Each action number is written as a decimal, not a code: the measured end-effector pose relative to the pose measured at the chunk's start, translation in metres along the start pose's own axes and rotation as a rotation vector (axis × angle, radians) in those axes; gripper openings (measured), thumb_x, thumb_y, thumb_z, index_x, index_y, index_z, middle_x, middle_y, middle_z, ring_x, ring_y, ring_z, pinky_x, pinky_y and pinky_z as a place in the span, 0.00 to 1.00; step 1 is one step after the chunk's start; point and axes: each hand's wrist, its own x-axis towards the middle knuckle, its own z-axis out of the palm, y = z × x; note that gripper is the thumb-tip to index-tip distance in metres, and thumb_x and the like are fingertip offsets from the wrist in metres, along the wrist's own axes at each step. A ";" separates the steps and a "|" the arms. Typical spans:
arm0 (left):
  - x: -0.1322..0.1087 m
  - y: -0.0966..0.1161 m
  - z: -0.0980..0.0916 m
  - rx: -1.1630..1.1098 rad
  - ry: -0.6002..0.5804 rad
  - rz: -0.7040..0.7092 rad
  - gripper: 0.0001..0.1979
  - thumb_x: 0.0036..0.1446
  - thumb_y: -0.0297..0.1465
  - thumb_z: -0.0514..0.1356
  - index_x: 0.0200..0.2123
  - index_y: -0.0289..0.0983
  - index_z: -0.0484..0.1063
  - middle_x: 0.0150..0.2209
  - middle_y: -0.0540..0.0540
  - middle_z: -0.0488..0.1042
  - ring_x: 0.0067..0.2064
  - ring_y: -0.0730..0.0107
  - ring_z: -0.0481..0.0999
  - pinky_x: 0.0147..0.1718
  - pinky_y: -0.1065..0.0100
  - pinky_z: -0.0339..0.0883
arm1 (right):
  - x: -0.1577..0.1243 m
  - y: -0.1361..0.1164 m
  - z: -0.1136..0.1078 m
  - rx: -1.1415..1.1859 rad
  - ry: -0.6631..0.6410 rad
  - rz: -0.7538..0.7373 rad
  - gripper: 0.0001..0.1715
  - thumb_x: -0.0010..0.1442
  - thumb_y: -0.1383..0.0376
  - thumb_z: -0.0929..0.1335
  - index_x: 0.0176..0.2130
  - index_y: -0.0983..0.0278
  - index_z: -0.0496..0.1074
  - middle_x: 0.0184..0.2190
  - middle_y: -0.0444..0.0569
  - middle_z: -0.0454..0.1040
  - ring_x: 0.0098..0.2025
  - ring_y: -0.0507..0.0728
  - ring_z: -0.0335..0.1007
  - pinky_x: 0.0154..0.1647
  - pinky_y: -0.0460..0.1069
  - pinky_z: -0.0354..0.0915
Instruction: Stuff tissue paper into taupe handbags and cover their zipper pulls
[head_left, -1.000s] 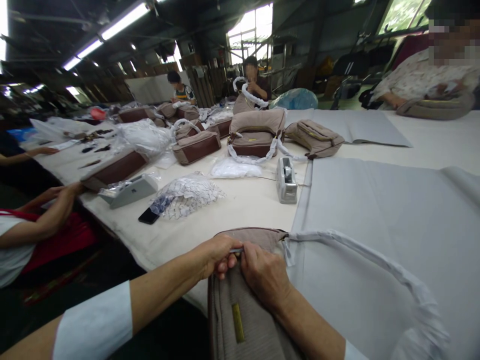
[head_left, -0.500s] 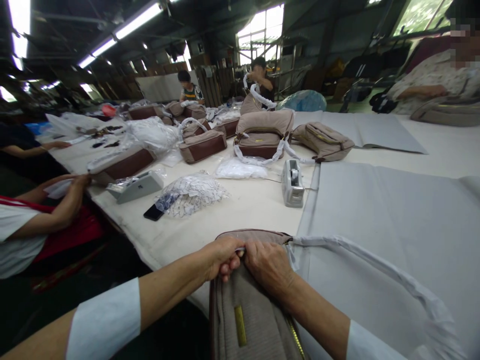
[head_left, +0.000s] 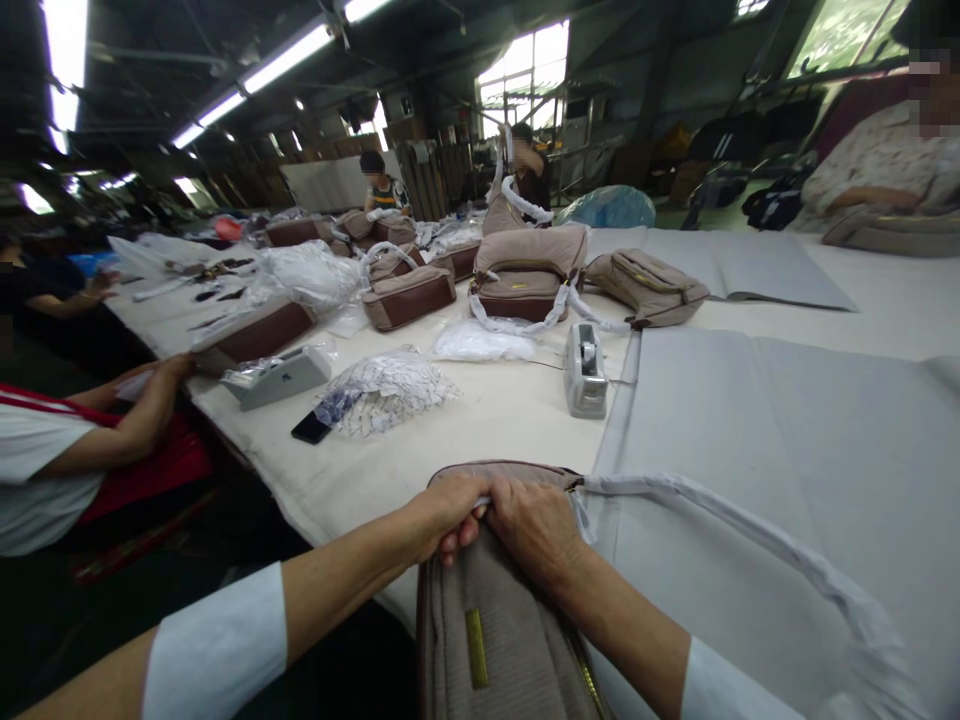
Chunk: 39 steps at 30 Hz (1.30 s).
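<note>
A taupe handbag (head_left: pixel 510 620) with a brass-coloured plate and zip lies at the table's near edge, directly below me. Its strap (head_left: pixel 750 530), wrapped in white material, runs off to the right across grey sheeting. My left hand (head_left: pixel 452 515) is closed over the bag's upper part, pinching a small whitish piece whose kind I cannot make out. Against it, my right hand (head_left: pixel 536 525) is closed too, knuckles up, its fingertips hidden. Both hands meet on top of the bag.
Ahead stand a grey tape dispenser (head_left: pixel 586 370) and a bundle of clear plastic (head_left: pixel 390 390) beside a black phone (head_left: pixel 311 427). Another dispenser (head_left: pixel 277 378) is further left. Several wrapped handbags (head_left: pixel 529 265) lie beyond. A co-worker's arm (head_left: pixel 142 410) reaches in at the left edge.
The view has shifted slightly. My hands stay together at the same spot on the bag, with the left wrist turned a little. The co-worker at far left has raised a hand.
</note>
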 end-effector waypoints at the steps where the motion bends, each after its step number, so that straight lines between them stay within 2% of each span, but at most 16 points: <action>1: -0.001 0.001 0.000 0.003 0.014 -0.018 0.18 0.54 0.43 0.46 0.18 0.39 0.56 0.07 0.56 0.55 0.08 0.79 0.48 0.08 0.73 0.52 | 0.000 0.000 -0.001 0.004 -0.009 0.003 0.03 0.59 0.70 0.66 0.32 0.68 0.69 0.26 0.53 0.75 0.26 0.59 0.73 0.24 0.50 0.58; 4: -0.001 0.002 0.001 0.025 0.043 -0.030 0.17 0.54 0.41 0.46 0.17 0.39 0.57 0.07 0.55 0.56 0.09 0.78 0.49 0.09 0.74 0.52 | 0.003 -0.003 -0.003 0.024 -0.041 0.018 0.05 0.59 0.72 0.64 0.33 0.68 0.70 0.26 0.55 0.76 0.26 0.60 0.73 0.23 0.50 0.59; 8: 0.003 0.002 -0.001 0.089 0.058 0.027 0.18 0.54 0.41 0.45 0.18 0.39 0.56 0.08 0.56 0.55 0.09 0.78 0.49 0.10 0.73 0.55 | 0.010 -0.008 -0.007 0.059 -0.068 0.064 0.07 0.59 0.71 0.63 0.34 0.69 0.71 0.27 0.56 0.77 0.27 0.62 0.74 0.23 0.50 0.61; 10: 0.005 -0.001 -0.003 0.146 0.054 0.066 0.18 0.55 0.41 0.44 0.17 0.39 0.57 0.08 0.55 0.56 0.08 0.77 0.50 0.11 0.72 0.55 | 0.007 -0.006 -0.010 0.068 -0.072 0.092 0.09 0.60 0.71 0.63 0.38 0.69 0.72 0.29 0.55 0.77 0.28 0.62 0.74 0.24 0.50 0.62; 11: 0.005 -0.002 -0.005 0.183 0.051 0.091 0.18 0.54 0.41 0.44 0.17 0.39 0.57 0.08 0.54 0.58 0.08 0.75 0.52 0.11 0.71 0.55 | 0.004 -0.004 -0.012 0.094 -0.065 0.103 0.11 0.59 0.70 0.64 0.43 0.69 0.71 0.31 0.55 0.78 0.30 0.62 0.75 0.24 0.50 0.62; 13: 0.003 -0.005 -0.009 0.268 0.060 0.168 0.18 0.54 0.39 0.46 0.15 0.39 0.59 0.08 0.52 0.59 0.09 0.73 0.56 0.13 0.71 0.55 | -0.008 0.005 -0.016 0.234 -0.040 0.111 0.24 0.58 0.68 0.66 0.54 0.68 0.64 0.34 0.53 0.77 0.33 0.60 0.74 0.27 0.49 0.63; 15: -0.001 -0.008 -0.012 0.348 0.106 0.272 0.19 0.54 0.37 0.47 0.14 0.39 0.61 0.09 0.51 0.61 0.11 0.72 0.60 0.17 0.71 0.56 | -0.023 0.014 -0.016 0.449 0.001 0.138 0.31 0.57 0.67 0.66 0.59 0.67 0.59 0.33 0.49 0.76 0.32 0.57 0.73 0.30 0.48 0.63; 19: -0.003 -0.008 -0.018 0.441 0.290 0.477 0.19 0.57 0.41 0.48 0.21 0.38 0.67 0.24 0.46 0.73 0.28 0.64 0.71 0.29 0.69 0.59 | -0.047 0.026 -0.009 0.733 0.067 0.301 0.20 0.59 0.65 0.63 0.50 0.66 0.68 0.25 0.44 0.71 0.28 0.55 0.68 0.30 0.48 0.62; 21: 0.000 -0.005 -0.019 0.479 0.341 0.544 0.21 0.56 0.46 0.50 0.24 0.37 0.71 0.29 0.44 0.75 0.35 0.60 0.72 0.34 0.68 0.59 | -0.052 0.025 -0.004 0.799 0.072 0.347 0.17 0.59 0.63 0.63 0.47 0.65 0.70 0.25 0.44 0.70 0.27 0.55 0.67 0.30 0.48 0.61; 23: 0.004 -0.003 -0.020 0.495 0.302 0.596 0.20 0.55 0.46 0.53 0.26 0.37 0.75 0.28 0.45 0.76 0.34 0.61 0.72 0.34 0.69 0.59 | -0.054 0.024 -0.001 0.828 0.072 0.357 0.17 0.59 0.63 0.62 0.46 0.64 0.71 0.24 0.44 0.70 0.27 0.55 0.66 0.30 0.48 0.61; 26: 0.008 -0.003 -0.019 0.473 0.207 0.673 0.14 0.54 0.39 0.56 0.31 0.37 0.78 0.31 0.47 0.77 0.35 0.65 0.74 0.37 0.72 0.61 | -0.054 0.022 0.001 0.844 0.091 0.362 0.17 0.59 0.62 0.62 0.46 0.65 0.71 0.25 0.46 0.71 0.27 0.55 0.67 0.29 0.48 0.62; 29: 0.009 -0.007 -0.016 0.434 0.217 0.763 0.12 0.54 0.35 0.56 0.33 0.37 0.77 0.32 0.46 0.76 0.37 0.66 0.73 0.40 0.72 0.61 | -0.057 0.023 0.003 0.865 0.110 0.368 0.17 0.59 0.62 0.62 0.45 0.65 0.71 0.25 0.46 0.71 0.27 0.55 0.67 0.28 0.48 0.62; 31: 0.011 -0.007 -0.016 0.320 0.216 0.734 0.11 0.53 0.35 0.56 0.30 0.36 0.76 0.31 0.47 0.74 0.37 0.66 0.71 0.39 0.72 0.60 | -0.060 0.023 0.005 0.885 0.115 0.374 0.17 0.59 0.62 0.62 0.45 0.65 0.71 0.24 0.46 0.71 0.26 0.55 0.67 0.28 0.48 0.62; 34: 0.018 0.001 -0.020 0.132 0.107 0.523 0.12 0.49 0.37 0.57 0.24 0.35 0.72 0.23 0.50 0.70 0.28 0.71 0.67 0.29 0.72 0.58 | -0.060 0.023 0.010 0.887 0.172 0.408 0.19 0.60 0.61 0.62 0.48 0.67 0.69 0.24 0.45 0.70 0.25 0.54 0.67 0.28 0.47 0.63; 36: 0.024 0.009 -0.024 0.091 0.012 0.409 0.13 0.47 0.39 0.59 0.21 0.34 0.70 0.19 0.52 0.66 0.21 0.76 0.60 0.22 0.73 0.52 | -0.055 0.024 0.011 0.860 0.241 0.423 0.20 0.60 0.61 0.62 0.48 0.68 0.69 0.26 0.46 0.70 0.26 0.54 0.66 0.29 0.48 0.63; 39: 0.030 0.019 -0.030 0.071 -0.051 0.337 0.14 0.44 0.40 0.61 0.20 0.33 0.70 0.17 0.53 0.65 0.17 0.79 0.57 0.19 0.74 0.48 | -0.040 0.027 0.006 0.846 0.310 0.406 0.16 0.60 0.63 0.62 0.45 0.66 0.71 0.29 0.48 0.71 0.29 0.54 0.67 0.32 0.48 0.63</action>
